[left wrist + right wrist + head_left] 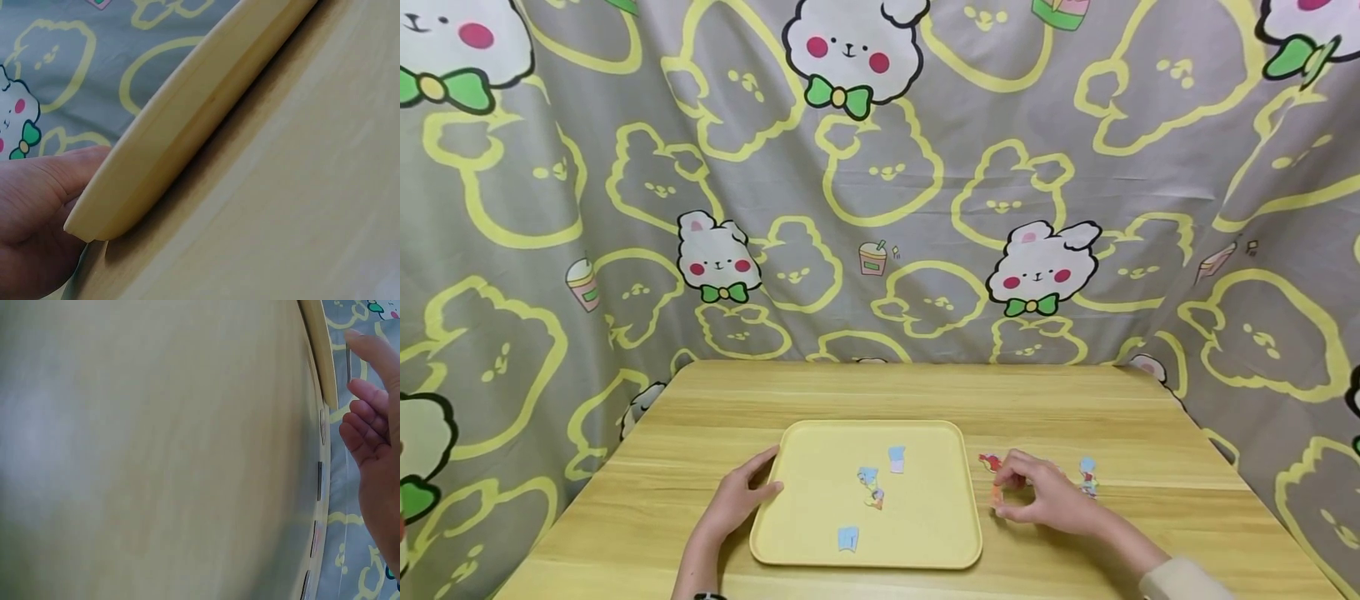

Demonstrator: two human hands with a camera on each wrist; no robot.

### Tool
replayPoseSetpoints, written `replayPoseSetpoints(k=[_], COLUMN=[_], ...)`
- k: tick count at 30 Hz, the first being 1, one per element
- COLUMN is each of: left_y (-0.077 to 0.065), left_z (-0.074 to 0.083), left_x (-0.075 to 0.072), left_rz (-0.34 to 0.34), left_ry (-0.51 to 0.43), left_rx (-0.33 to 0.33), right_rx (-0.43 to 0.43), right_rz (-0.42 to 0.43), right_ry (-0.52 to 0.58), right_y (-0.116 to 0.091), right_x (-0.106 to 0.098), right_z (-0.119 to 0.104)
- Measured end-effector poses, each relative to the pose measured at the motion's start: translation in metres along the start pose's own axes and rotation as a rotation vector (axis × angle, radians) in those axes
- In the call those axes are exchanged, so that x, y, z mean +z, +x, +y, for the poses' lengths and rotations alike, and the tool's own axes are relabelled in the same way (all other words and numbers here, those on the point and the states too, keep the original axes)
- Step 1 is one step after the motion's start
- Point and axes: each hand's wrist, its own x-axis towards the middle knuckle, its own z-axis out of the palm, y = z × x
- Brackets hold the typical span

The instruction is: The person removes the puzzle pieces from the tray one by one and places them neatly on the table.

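My right hand (1045,492) is beside the tray's right edge, pinching a small orange puzzle piece (996,495) between thumb and forefinger. The right wrist view shows that piece (349,362) edge-on, thin and flat. At the left edge of the yellow tray (805,500), my left hand (737,496) grips the rim, thumb on top. On the tray lie a blue and lilac piece (897,459), a light blue piece (847,538) and a multicoloured cluster (868,477) near the middle. A red piece (989,462) lies just beyond my right fingers.
More printed pieces (1087,475) lie on the wooden table (917,392) right of my right hand, some partly hidden behind it. A grey curtain (917,242) with cartoon prints hangs behind and along both sides of the table.
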Motion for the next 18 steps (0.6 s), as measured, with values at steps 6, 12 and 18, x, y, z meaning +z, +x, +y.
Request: replayPoseSetpoints(k=[6,12,18], left_y=[0.0005,0.0029,0.0035], left_z=[0.0006,-0.0006,-0.0018], left_x=[-0.0001,0.0000,-0.0004], left_rz=[-0.005,0.000,0.000], left_ry=[-0.006,0.003,-0.004], left_rx=[-0.001,0.006,0.003], right_rx=[0.015,0.023,0.071], right_rz=[-0.038,-0.059,-0.076], right_ry=[-0.027,-0.077,-0.143], right_y=[-0.0010,-0.0002,-0.0017], right_x=[-0.0024,-0.0005,-0.0002], right_z=[0.0018,0.0019,0.0004])
